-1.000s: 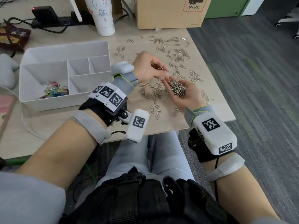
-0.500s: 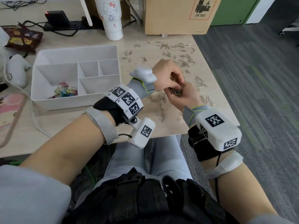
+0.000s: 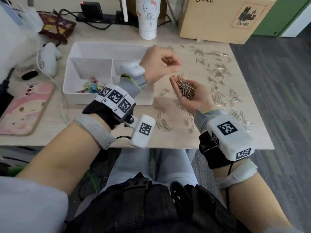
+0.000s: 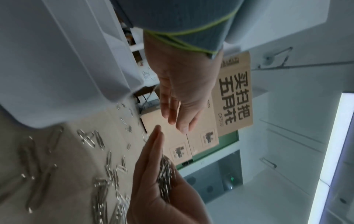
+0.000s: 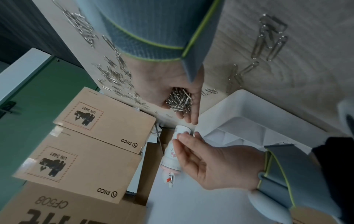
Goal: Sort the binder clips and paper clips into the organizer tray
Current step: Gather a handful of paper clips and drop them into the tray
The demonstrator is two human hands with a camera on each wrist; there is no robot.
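My right hand (image 3: 175, 89) is held palm up above the table, carrying a heap of silver paper clips (image 3: 186, 87) on its palm and nearly straight fingers; the right wrist view shows the same paper clip heap (image 5: 179, 100). My left hand (image 3: 175, 66) hovers just up and left of it, fingers loosely bent, and nothing shows in it in the left wrist view (image 4: 178, 115). The white organizer tray (image 3: 107, 45) stands left of both hands. Coloured binder clips (image 3: 91, 85) lie in its front-left compartment. Many loose paper clips (image 3: 217, 73) are scattered over the right half of the table.
A white cartoon tumbler (image 3: 148, 17) and a cardboard box (image 3: 223, 17) stand at the back. A pink phone case (image 3: 25, 106) and a white cable (image 3: 62, 101) lie left of the tray. The table's right edge (image 3: 252, 101) drops to grey carpet.
Half a second ago both hands were closed together over the paper clips. The left hand has since lifted away toward the tray, and the right hand has opened palm up.
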